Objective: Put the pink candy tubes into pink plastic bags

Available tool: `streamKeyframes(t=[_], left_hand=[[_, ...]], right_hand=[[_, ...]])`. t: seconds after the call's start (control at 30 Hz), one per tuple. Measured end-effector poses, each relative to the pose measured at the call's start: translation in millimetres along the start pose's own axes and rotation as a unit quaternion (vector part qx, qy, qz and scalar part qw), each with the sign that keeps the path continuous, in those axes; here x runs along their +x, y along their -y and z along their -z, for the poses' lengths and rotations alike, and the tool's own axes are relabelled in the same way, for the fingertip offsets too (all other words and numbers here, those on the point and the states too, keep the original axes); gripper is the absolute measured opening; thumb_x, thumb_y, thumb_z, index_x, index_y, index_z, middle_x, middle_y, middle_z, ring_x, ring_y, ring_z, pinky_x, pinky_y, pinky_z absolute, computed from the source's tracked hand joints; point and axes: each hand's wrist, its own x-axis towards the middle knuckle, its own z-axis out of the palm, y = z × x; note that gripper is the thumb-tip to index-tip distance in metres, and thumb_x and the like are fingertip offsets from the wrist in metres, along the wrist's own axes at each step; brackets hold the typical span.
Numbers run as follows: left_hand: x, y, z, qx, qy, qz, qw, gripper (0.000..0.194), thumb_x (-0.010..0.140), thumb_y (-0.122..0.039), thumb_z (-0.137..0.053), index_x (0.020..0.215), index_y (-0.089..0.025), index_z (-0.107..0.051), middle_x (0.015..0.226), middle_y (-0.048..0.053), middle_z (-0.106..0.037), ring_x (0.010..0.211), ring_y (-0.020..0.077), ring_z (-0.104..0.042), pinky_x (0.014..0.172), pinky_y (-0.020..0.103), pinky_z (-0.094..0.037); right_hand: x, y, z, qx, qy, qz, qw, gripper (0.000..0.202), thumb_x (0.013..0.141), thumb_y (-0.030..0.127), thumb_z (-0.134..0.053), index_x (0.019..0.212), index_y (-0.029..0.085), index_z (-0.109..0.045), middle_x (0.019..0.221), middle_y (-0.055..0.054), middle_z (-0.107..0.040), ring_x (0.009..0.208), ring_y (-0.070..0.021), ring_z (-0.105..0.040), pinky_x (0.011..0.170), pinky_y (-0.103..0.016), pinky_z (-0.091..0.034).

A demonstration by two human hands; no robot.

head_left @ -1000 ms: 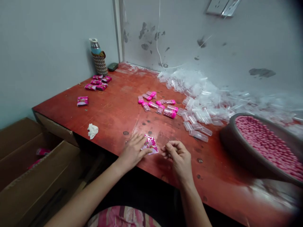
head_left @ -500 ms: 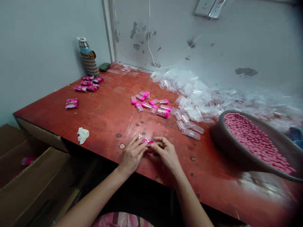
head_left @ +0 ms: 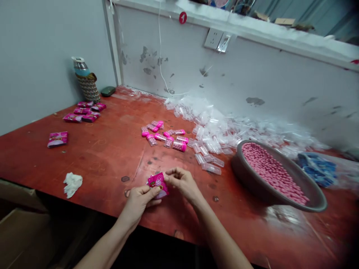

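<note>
Glossy pink packet, flat and rectangular, pinched between left hand and right hand, fingertips closed on opposite edges, above scuffed red tabletop

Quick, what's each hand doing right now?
Left hand: closed on the pink packet.
Right hand: pinching the same packet's upper edge.

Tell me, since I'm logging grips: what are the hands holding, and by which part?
Both hands hold one small pink packet: the left hand pinches its lower left edge, the right hand its upper right corner.
</note>
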Motion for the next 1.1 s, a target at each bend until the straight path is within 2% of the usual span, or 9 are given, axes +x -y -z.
streamKeyframes(t=[0.07,0.13,0.23,0.4,0.6,0.7,0.83,1.0,1.1], left_hand=[[-0.9,0.8,3.9,0.018,-0.017,-0.001,1.000,0.025,0.062,-0.034,-0.068,0.063,-0.009,-0.067,0.067,0.007,-0.065,0.064,0.0148,-0.060,0.066,0.027,-0.051],[-2.3,1.3,7.1,0.030,-0.024,0.004,0.999,0.025,0.062,-0.034,-0.068,0.063,-0.009,-0.068,0.065,0.008,-0.065,0.063,0.0149,-0.060,0.064,0.026,-0.051],[-4.3,1.0,9.8,0.019,-0.039,0.014,0.999,0.026,0.061,-0.034,-0.069,0.066,-0.009,-0.068,0.066,0.008,-0.065,0.061,0.0144,-0.060,0.060,0.024,-0.051],[-7.4,-2.7,14.3,-0.008,-0.075,0.023,0.997,0.024,0.055,-0.032,-0.073,0.061,-0.009,-0.068,0.060,0.006,-0.064,0.056,0.0126,-0.058,0.053,0.020,-0.049],[-6.8,-5.7,18.9,-0.062,-0.101,0.033,0.992,0.020,0.052,-0.025,-0.075,0.062,-0.009,-0.067,0.061,0.004,-0.064,0.055,0.0111,-0.059,0.053,0.018,-0.051],[-3.3,-7.0,20.4,-0.095,-0.123,0.031,0.987,0.021,0.053,-0.022,-0.075,0.067,-0.009,-0.067,0.066,0.006,-0.066,0.062,0.0148,-0.062,0.056,0.020,-0.053],[5.1,-9.7,28.3,-0.123,-0.159,-0.021,0.979,0.018,0.054,-0.019,-0.074,0.067,-0.009,-0.066,0.070,0.006,-0.067,0.065,0.0156,-0.063,0.060,0.023,-0.055],[13.4,-10.5,37.7,-0.110,-0.199,-0.084,0.970,0.016,0.055,-0.018,-0.073,0.064,-0.008,-0.064,0.068,0.004,-0.066,0.068,0.0163,-0.063,0.064,0.025,-0.056],[12.2,-9.8,36.3,-0.095,-0.205,-0.080,0.971,0.015,0.057,-0.016,-0.071,0.064,-0.008,-0.062,0.068,0.003,-0.066,0.069,0.0182,-0.064,0.067,0.028,-0.056]], right_hand=[[24.8,2.1,14.1,-0.211,-0.067,0.065,0.973,0.021,0.076,0.035,-0.051,0.087,0.017,-0.057,0.076,-0.004,-0.063,0.068,-0.0162,-0.057,0.061,-0.027,-0.043],[55.0,4.2,28.7,-0.438,-0.127,0.109,0.883,0.025,0.081,0.028,-0.044,0.100,0.016,-0.053,0.094,-0.009,-0.062,0.084,-0.0196,-0.055,0.072,-0.031,-0.042],[94.7,4.5,43.0,-0.524,-0.120,0.130,0.833,0.033,0.079,0.014,-0.042,0.112,0.013,-0.049,0.109,-0.015,-0.056,0.104,-0.0251,-0.045,0.086,-0.038,-0.033],[103.7,-6.4,49.1,-0.558,-0.066,0.156,0.813,0.036,0.078,0.006,-0.039,0.109,0.015,-0.052,0.101,-0.014,-0.058,0.098,-0.0251,-0.045,0.084,-0.038,-0.033],[38.0,-40.2,65.0,-0.521,0.004,0.222,0.824,0.027,0.083,0.010,-0.037,0.092,0.020,-0.060,0.097,-0.008,-0.058,0.091,-0.0205,-0.048,0.080,-0.033,-0.037],[16.4,-50.3,73.9,-0.463,-0.073,0.218,0.856,0.023,0.084,0.016,-0.038,0.094,0.020,-0.058,0.097,-0.008,-0.058,0.092,-0.0202,-0.050,0.080,-0.034,-0.038],[28.2,-36.4,68.1,-0.411,-0.230,0.128,0.873,0.035,0.083,0.036,-0.041,0.106,0.011,-0.050,0.096,-0.015,-0.058,0.090,-0.0252,-0.052,0.078,-0.039,-0.039],[73.5,-5.9,25.8,-0.439,-0.268,-0.018,0.857,0.065,0.069,0.056,-0.053,0.106,0.003,-0.048,0.101,-0.027,-0.053,0.098,-0.0373,-0.048,0.079,-0.049,-0.035],[94.0,-9.2,-1.6,-0.447,-0.291,-0.079,0.842,0.073,0.071,0.058,-0.050,0.110,-0.003,-0.044,0.108,-0.035,-0.046,0.102,-0.0419,-0.043,0.078,-0.057,-0.031]])
